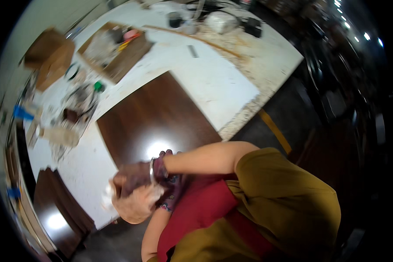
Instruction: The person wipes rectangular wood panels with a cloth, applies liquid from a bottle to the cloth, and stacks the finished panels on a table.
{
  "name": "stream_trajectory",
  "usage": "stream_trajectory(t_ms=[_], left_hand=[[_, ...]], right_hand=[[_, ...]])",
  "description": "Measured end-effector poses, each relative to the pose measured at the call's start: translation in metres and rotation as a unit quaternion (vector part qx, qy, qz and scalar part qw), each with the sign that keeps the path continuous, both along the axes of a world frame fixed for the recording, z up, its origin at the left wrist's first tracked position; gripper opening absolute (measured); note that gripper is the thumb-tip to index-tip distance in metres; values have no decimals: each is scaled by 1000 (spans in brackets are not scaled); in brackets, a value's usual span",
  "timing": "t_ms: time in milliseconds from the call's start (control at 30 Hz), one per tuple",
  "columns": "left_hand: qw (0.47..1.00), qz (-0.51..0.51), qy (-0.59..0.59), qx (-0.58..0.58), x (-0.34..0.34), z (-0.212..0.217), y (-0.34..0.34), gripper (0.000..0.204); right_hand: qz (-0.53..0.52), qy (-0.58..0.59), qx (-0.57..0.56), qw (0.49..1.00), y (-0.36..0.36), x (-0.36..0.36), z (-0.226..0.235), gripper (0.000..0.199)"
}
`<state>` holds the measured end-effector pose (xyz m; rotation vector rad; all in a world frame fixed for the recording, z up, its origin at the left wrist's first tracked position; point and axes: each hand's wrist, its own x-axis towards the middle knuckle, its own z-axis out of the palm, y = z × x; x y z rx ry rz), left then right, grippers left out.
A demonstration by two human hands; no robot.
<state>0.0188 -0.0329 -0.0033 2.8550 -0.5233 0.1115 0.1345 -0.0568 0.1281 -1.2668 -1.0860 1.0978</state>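
A dark brown wood-grain panel [161,115] with a glossy surface lies on the white-topped table [218,87]. Over its near edge, my gloved right hand [137,172] is closed on a crumpled tan cloth [137,205], blurred by motion. A silvery bangle [152,171] circles that wrist. My left hand [174,185], in a dark glove with a patterned cuff, passes beneath the right wrist. Its fingertips stretch out at the panel's near edge; most of this hand is hidden behind the right one.
Left of the panel are a cardboard tray [131,61] of small items, an open carton [52,56], a plastic bottle [61,136] and tangled wrapping. A thin wooden strip [192,39] lies farther back. More brown panels [59,209] stand at lower left.
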Motion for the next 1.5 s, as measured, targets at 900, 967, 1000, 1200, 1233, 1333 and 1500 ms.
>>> stream_trajectory(t_ms=[900, 967, 1000, 1200, 1233, 1333, 1500], left_hand=[[988, 11, -64, -143, -30, -47, 130, 63], [992, -54, -99, -49, -39, -36, 106, 57], [970, -117, -157, 147, -42, 8, 70, 54], [977, -171, -105, 77, -27, 17, 72, 45], [977, -165, -118, 59, -31, 48, 64, 41], [977, -179, -88, 76, -16, 136, 87, 37], [983, -131, -122, -30, 81, 267, 150, 33]], right_hand=[[-511, 243, 200, 800, -291, -94, -136, 52], [-547, 356, 105, 750, -297, -123, -120, 48], [-556, 381, 85, 734, -295, -127, -117, 48], [-644, 319, 158, 677, -281, -143, -98, 47], [-650, 310, 170, 672, -281, -143, -88, 47], [-659, 268, 221, 667, -293, -132, -55, 48], [-691, 189, 286, 636, -304, -112, 1, 50]])
